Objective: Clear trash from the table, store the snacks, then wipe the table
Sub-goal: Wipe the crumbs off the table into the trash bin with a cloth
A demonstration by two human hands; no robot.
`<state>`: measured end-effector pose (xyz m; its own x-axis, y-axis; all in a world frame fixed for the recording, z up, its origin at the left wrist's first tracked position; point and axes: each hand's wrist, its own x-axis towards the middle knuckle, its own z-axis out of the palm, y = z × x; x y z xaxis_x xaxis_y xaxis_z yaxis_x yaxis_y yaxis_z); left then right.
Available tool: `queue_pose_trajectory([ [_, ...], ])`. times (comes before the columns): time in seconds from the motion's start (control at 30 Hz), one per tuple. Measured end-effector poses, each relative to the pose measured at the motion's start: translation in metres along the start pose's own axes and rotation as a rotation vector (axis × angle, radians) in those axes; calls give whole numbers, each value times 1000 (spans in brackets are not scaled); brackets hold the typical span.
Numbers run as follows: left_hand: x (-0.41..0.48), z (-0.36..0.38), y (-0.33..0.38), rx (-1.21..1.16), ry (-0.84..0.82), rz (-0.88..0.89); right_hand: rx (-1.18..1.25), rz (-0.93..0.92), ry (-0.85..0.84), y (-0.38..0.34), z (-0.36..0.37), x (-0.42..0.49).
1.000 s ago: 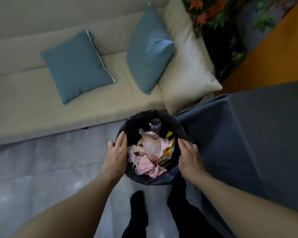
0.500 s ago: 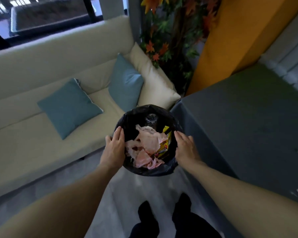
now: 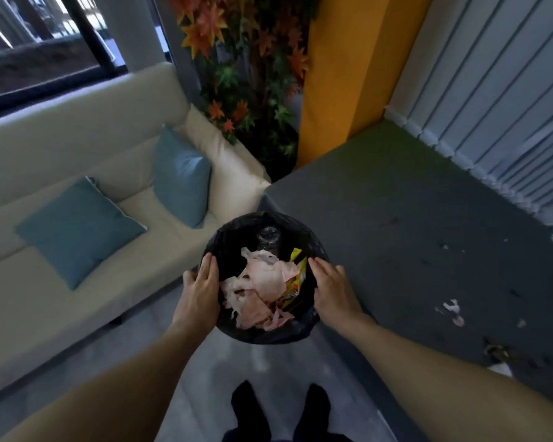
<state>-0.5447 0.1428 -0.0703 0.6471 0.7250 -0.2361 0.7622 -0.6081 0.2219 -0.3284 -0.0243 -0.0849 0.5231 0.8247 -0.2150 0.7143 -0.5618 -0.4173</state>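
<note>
Cream upholstered sofa (image 3: 77,154) at left, with two teal square cushions (image 3: 77,231) on it. Left grip (image 3: 198,291), a bare hand: fingers nearly straight, laid along the left rim of the trash bin (image 3: 265,334), thumb on the outside, not curled. The bin is round with a glossy black bag liner, between the sofa and the corner of the surface (image 3: 412,218), over grey floor. Inside are crumpled pink paper (image 3: 262,282), a clear plastic bottle (image 3: 268,237) at the far wall and a yellow wrapper (image 3: 296,275) at right, print too blurred to read. Right grip (image 3: 332,288): flat against the right rim, fingers straight. The surface is covered in dark grey cloth, with pink scraps (image 3: 452,309) and crumbs near the right edge. Pale vertical blinds (image 3: 492,90) hang behind it.
</note>
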Motion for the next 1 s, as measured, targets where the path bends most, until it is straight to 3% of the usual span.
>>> queue_pose_trajectory([
  [0.27, -27, 23, 44, -43, -61, 30, 7, 78, -47, 47, -3, -50],
  [0.43, -29, 30, 63, 0, -131, 68, 40, 169, 9, 59, 2, -84],
  [0.73, -47, 50, 73, -174, -160, 273, 73, 393, 84, 62, 36, -168],
  [1.0, -81, 76, 98, -338, -310, 182, 49, 485, 88, 76, 51, -241],
])
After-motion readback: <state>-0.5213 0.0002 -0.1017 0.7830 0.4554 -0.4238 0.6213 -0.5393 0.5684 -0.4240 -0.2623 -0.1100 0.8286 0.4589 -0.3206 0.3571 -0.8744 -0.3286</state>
